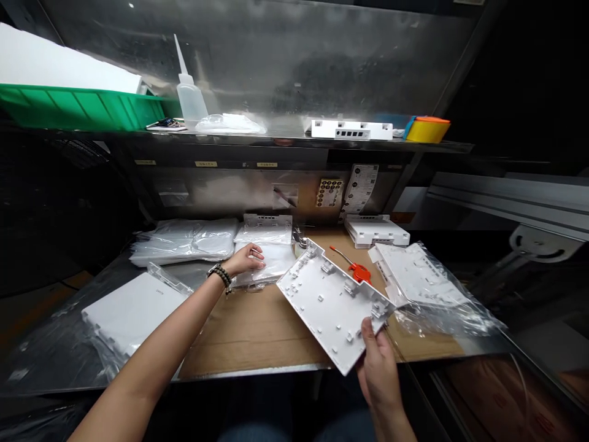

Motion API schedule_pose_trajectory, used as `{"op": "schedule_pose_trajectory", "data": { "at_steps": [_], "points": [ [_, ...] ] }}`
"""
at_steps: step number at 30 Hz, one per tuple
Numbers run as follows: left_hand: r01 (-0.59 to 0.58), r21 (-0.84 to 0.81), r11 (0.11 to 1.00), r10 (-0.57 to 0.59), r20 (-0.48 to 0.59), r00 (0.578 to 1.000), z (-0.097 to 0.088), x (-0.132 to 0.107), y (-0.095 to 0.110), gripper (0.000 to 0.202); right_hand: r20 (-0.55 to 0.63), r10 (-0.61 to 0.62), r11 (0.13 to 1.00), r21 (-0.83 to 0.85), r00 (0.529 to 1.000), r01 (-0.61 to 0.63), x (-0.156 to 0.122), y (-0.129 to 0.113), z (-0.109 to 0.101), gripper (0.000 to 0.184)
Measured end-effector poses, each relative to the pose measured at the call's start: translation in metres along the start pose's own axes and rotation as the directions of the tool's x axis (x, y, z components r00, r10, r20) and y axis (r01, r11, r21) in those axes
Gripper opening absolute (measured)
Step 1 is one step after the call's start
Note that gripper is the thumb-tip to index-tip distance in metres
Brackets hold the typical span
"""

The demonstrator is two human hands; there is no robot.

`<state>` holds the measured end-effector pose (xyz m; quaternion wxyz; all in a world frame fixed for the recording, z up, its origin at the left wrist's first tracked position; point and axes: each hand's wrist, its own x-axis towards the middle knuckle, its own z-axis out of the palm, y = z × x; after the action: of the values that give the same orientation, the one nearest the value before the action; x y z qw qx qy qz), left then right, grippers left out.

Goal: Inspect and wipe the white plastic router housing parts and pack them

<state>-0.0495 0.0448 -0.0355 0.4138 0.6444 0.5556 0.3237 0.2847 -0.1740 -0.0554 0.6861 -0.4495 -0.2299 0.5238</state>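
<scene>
My right hand [380, 368] grips a white plastic housing panel [329, 307] by its lower right corner, thumb on the inner face. The panel is tilted, its clips and posts facing me. My left hand [247, 259] is over a stack of white sheets in clear plastic [276, 261], fingers loosely bent and apart, nothing visible in them. Whether it touches the stack I cannot tell. Behind that stack lies another white housing part [264, 228] with a row of ports. An orange tool with a thin metal tube [359, 272] lies just behind the held panel.
Bagged white covers lie at left [138, 310] and right [423, 273] on the bench. Behind stand a pile of clear bags [188, 239] and stacked housings [377, 232]. The shelf above bears a green basket [87, 109], a squeeze bottle [191, 101] and a yellow tape roll [427, 130].
</scene>
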Motion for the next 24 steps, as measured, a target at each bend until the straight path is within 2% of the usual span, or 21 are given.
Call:
{"op": "schedule_pose_trajectory", "data": {
  "at_steps": [3,6,10,14,19,21,24],
  "points": [
    [-0.051,0.043,0.998,0.054,-0.077,0.996,0.009,0.001,-0.004,0.028,0.046,-0.088,0.989,-0.115,0.995,0.093,0.002,0.011,0.027,0.079],
    [-0.104,0.142,0.984,0.122,-0.129,0.984,0.017,0.002,-0.004,0.028,0.139,-0.16,0.947,-0.259,0.977,0.192,0.004,0.018,0.056,0.073],
    [-0.162,0.279,0.947,0.195,-0.096,0.976,0.017,0.003,0.001,0.026,0.236,-0.225,0.885,-0.356,0.945,0.299,0.008,0.026,0.081,0.066],
    [-0.187,0.394,0.9,0.223,-0.047,0.974,0.001,0.006,0.009,0.023,0.274,-0.244,0.831,-0.435,0.93,0.347,0.01,0.033,0.082,0.059],
    [-0.19,0.523,0.831,0.285,-0.107,0.953,-0.023,0.015,0.036,0.023,0.247,-0.251,0.839,-0.427,0.936,0.338,0.009,0.037,0.078,0.063],
    [-0.21,0.541,0.814,0.306,-0.094,0.947,-0.024,0.018,0.051,0.028,0.228,-0.26,0.849,-0.409,0.938,0.335,0.008,0.039,0.077,0.064],
    [-0.273,0.528,0.804,0.318,0.007,0.948,-0.018,0.018,0.074,0.037,0.106,-0.353,0.853,-0.372,0.93,0.366,0.008,0.045,0.073,0.065]
  ]
}}
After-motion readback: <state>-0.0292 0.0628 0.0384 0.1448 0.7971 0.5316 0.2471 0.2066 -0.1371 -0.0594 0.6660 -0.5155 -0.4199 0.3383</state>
